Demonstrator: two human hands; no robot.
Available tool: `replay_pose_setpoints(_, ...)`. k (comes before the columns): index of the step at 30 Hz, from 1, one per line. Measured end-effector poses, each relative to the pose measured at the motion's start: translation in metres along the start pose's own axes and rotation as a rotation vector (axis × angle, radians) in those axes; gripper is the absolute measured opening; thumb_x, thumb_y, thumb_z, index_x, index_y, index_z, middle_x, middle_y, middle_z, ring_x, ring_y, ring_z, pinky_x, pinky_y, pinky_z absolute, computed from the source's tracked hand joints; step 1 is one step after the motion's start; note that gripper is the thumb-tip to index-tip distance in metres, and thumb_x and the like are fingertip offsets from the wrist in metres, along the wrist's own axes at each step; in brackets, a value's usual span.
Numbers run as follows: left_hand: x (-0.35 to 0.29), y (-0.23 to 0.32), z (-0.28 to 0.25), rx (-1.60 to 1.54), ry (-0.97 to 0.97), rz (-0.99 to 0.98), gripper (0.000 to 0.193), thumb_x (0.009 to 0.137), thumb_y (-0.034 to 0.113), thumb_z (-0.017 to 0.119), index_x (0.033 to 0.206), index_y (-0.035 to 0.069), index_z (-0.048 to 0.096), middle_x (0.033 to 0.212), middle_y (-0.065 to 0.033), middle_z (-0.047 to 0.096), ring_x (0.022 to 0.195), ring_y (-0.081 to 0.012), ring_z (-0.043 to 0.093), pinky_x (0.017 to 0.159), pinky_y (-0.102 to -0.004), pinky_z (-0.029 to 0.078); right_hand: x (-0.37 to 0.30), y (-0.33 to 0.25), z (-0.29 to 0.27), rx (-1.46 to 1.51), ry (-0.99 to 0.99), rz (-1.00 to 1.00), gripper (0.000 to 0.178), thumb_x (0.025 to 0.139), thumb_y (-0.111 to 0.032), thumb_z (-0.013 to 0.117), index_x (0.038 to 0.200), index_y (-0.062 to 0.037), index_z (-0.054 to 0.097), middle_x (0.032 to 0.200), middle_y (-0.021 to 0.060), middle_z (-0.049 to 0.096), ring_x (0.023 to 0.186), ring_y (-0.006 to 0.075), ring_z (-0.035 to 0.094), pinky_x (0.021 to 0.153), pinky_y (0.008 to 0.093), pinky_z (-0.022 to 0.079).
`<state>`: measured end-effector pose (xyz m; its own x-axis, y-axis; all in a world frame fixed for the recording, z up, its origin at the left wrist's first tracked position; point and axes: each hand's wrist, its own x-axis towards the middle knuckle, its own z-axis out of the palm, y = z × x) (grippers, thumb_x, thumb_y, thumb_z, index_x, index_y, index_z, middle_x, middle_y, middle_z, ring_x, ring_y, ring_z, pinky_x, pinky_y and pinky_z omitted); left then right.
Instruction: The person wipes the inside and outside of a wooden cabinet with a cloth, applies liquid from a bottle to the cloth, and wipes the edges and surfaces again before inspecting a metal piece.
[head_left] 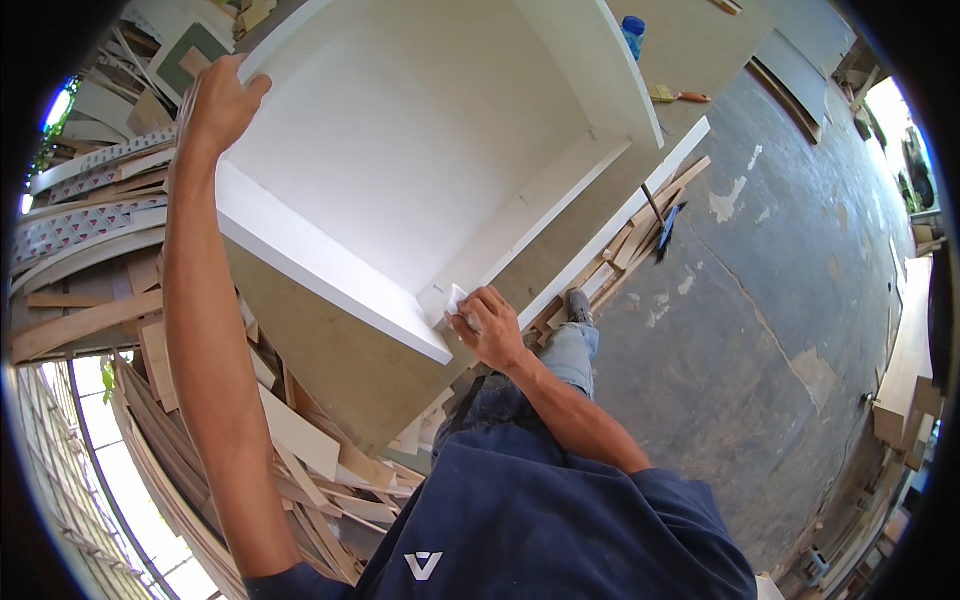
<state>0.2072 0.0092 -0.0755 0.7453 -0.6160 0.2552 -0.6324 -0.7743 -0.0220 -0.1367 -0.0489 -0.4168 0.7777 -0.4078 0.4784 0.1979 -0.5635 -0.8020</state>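
Note:
A white open box-like cabinet [400, 130] lies on a brown work surface [330, 350], its hollow side facing up. My left hand [217, 105] grips the cabinet's left side panel, thumb on the inner side and fingers partly hidden behind the edge. Close to the cabinet's near corner, my right hand [487, 328] is closed around a small crumpled white piece [457, 297]. Whether that piece is cloth or paper I cannot tell. Its tip sticks out above my fingers, beside the end of the white front panel [340, 285].
A paintbrush [690, 97] and a blue container [632, 38] are beyond the cabinet's right side. Wood offcuts [625, 245] and a blue-headed broom [668, 235] lie by my foot on the grey floor [740, 330]. Stacked boards and strips [95, 240] crowd the left.

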Motion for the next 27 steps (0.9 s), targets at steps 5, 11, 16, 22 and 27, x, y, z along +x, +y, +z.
replay_pose_setpoints(5, 0.004, 0.005, -0.003, -0.038, -0.029, 0.001, 0.044, 0.087, 0.029, 0.063, 0.123, 0.006, 0.07, 0.105, -0.0244, 0.073, 0.099, -0.044, 0.069, 0.091, -0.0482, 0.052, -0.008, 0.0, 0.01, 0.09, -0.054, -0.064, 0.023, 0.077, -0.005, 0.079, 0.088, -0.0046, 0.059, 0.088, 0.0101, 0.059, 0.084, 0.0306, 0.061, 0.069, 0.0402, 0.053)
replay_pose_setpoints(11, 0.003, 0.004, -0.001, 0.019, 0.023, 0.036, 0.042, 0.088, 0.029, 0.063, 0.121, 0.005, 0.071, 0.103, -0.0239, 0.073, 0.097, -0.0433, 0.069, 0.089, -0.0484, 0.052, -0.005, 0.002, 0.002, 0.04, 0.02, 0.005, 0.025, 0.076, -0.003, 0.082, 0.088, -0.0041, 0.06, 0.09, 0.0106, 0.061, 0.083, 0.0303, 0.063, 0.069, 0.0402, 0.053)
replay_pose_setpoints(16, 0.004, 0.001, -0.002, -0.012, -0.005, 0.043, 0.041, 0.088, 0.028, 0.063, 0.12, 0.004, 0.071, 0.103, -0.0245, 0.073, 0.097, -0.0437, 0.069, 0.09, -0.0481, 0.052, -0.005, -0.007, 0.004, 0.072, -0.148, 0.033, 0.023, 0.076, -0.005, 0.08, 0.087, -0.0046, 0.06, 0.091, 0.0103, 0.061, 0.086, 0.0306, 0.062, 0.072, 0.0404, 0.052)
replay_pose_setpoints(22, 0.003, 0.0, 0.001, 0.021, 0.072, 0.035, 0.044, 0.088, 0.029, 0.064, 0.12, 0.001, 0.07, 0.103, -0.0251, 0.073, 0.1, -0.043, 0.07, 0.092, -0.0471, 0.052, -0.012, 0.017, -0.016, 0.037, -0.092, 0.02, 0.021, 0.077, -0.004, 0.079, 0.086, -0.0031, 0.06, 0.092, 0.0116, 0.062, 0.086, 0.0327, 0.063, 0.074, 0.0415, 0.053)
replay_pose_setpoints(27, 0.006, 0.004, -0.001, 0.046, 0.016, 0.024, 0.047, 0.088, 0.03, 0.064, 0.123, -0.001, 0.068, 0.107, -0.0253, 0.073, 0.102, -0.0434, 0.069, 0.094, -0.046, 0.052, -0.012, -0.001, -0.013, 0.254, -0.024, 0.065, 0.022, 0.076, -0.002, 0.08, 0.088, -0.0036, 0.061, 0.093, 0.0097, 0.062, 0.085, 0.031, 0.063, 0.072, 0.0402, 0.054)
